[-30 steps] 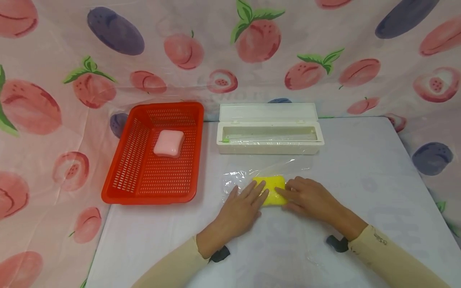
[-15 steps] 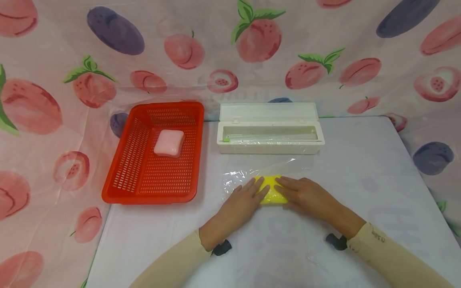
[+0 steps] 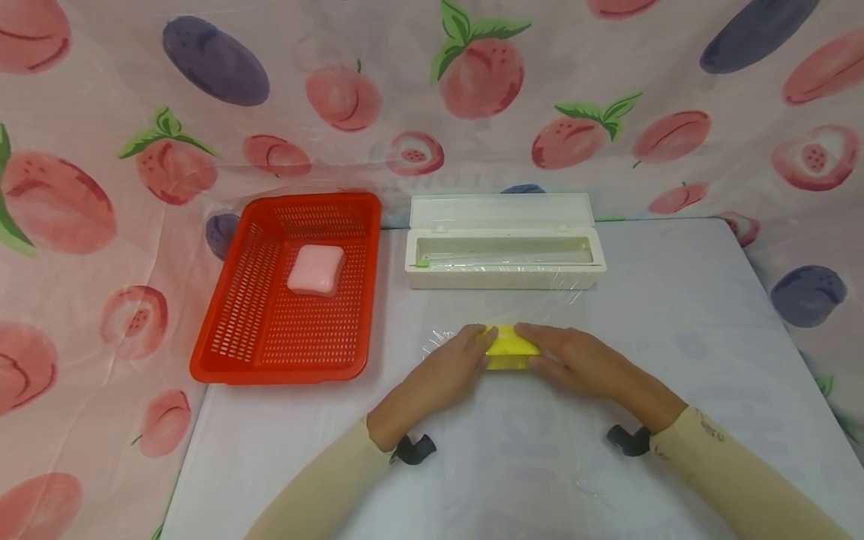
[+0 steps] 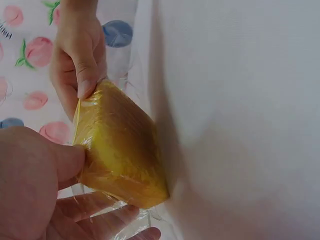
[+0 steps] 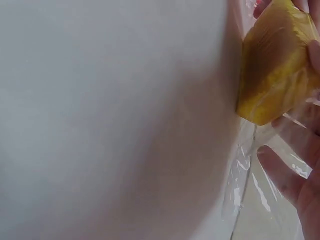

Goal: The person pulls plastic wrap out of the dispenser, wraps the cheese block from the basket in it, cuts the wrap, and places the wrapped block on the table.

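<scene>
A yellow block [image 3: 510,343], possibly a sponge, has clear cling film wrapped over it and stands tilted on the white table. My left hand [image 3: 442,379] grips its left end; in the left wrist view the thumb [image 4: 70,159] presses its near face while the fingers spread behind the film. At the right end, my right hand [image 3: 582,361] holds the block between thumb and fingers. Loose cling film [image 5: 239,192] trails beyond the block, towards the white dispenser box [image 3: 506,280]. The block's far side is hidden in the head view.
The dispenser's lid [image 3: 501,211] is raised, and a green slider [image 3: 422,263] sits at its front left. Left of it stands a red plastic basket [image 3: 290,370] holding a pink rounded block [image 3: 316,269]. A fruit-patterned cloth [image 3: 405,82] hangs behind the table.
The yellow block, flat under my fingers before, is now tipped up away from me with its near face showing. Both hands went from pressing its top to gripping its ends. The film has shifted with it.
</scene>
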Available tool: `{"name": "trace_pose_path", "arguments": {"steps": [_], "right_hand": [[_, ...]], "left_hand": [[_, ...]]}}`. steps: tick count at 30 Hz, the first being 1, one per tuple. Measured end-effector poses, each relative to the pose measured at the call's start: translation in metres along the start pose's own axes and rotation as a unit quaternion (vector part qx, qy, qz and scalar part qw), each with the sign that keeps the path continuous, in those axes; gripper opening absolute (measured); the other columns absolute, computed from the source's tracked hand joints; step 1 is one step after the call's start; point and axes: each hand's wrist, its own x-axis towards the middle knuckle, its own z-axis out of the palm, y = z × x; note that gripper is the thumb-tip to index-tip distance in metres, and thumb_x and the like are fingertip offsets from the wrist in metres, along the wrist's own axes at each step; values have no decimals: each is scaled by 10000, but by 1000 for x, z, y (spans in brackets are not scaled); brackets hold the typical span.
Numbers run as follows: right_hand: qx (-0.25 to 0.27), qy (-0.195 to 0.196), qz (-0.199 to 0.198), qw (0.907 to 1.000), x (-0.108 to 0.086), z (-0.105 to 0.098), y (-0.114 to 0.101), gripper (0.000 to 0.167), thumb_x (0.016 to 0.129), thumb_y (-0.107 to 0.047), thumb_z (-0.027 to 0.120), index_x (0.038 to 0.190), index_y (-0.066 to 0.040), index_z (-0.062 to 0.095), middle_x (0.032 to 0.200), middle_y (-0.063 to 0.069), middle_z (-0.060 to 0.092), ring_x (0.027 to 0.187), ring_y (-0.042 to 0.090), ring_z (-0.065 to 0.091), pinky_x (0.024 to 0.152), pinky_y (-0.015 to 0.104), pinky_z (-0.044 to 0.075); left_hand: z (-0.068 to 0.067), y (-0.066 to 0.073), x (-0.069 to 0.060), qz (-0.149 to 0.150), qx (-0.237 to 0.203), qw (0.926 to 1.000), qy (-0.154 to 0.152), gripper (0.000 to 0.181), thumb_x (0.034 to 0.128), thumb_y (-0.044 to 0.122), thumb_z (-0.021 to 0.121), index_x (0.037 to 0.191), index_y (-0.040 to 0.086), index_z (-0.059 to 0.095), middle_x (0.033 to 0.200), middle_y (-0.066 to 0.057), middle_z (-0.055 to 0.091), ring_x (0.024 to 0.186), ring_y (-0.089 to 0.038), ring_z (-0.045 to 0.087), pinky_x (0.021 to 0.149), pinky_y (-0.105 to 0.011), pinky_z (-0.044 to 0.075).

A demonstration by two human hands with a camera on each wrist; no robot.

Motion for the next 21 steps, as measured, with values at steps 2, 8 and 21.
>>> {"name": "trace_pose_path", "arguments": {"steps": [2, 8, 21], "right_hand": [[80, 137, 40, 9999, 1, -2, -1, 579, 1015, -387, 623, 1528, -160, 479, 1483, 28, 587, 1359, 244, 572, 1090, 470, 493], [-173, 950, -161, 9952, 6, -5, -3, 643, 891, -368, 793, 1453, -160, 561, 1438, 55, 617, 1317, 285, 595, 1068, 504, 501], [-204, 1221, 696, 9899, 37, -15, -4, 454, 905, -244, 789, 1291, -74, 621, 1178, 100, 708, 1095, 292, 666, 954, 491, 554]], "left_hand": [[-3, 0, 3, -155, -210, 9997, 1, 550, 1076, 273, 506, 1591, 146, 361, 1518, -85, 489, 1316, -217, 587, 1082, -358, 505], [-14, 1, 16, -675, -746, 9949, -109, 504, 1093, 290, 454, 1572, 140, 401, 1489, -76, 563, 1348, -225, 570, 1124, -392, 470], [-21, -1, 38, -660, 106, 9936, 913, 504, 1007, 339, 646, 1428, 83, 539, 1233, -63, 621, 1003, -176, 629, 837, -315, 574]]}}
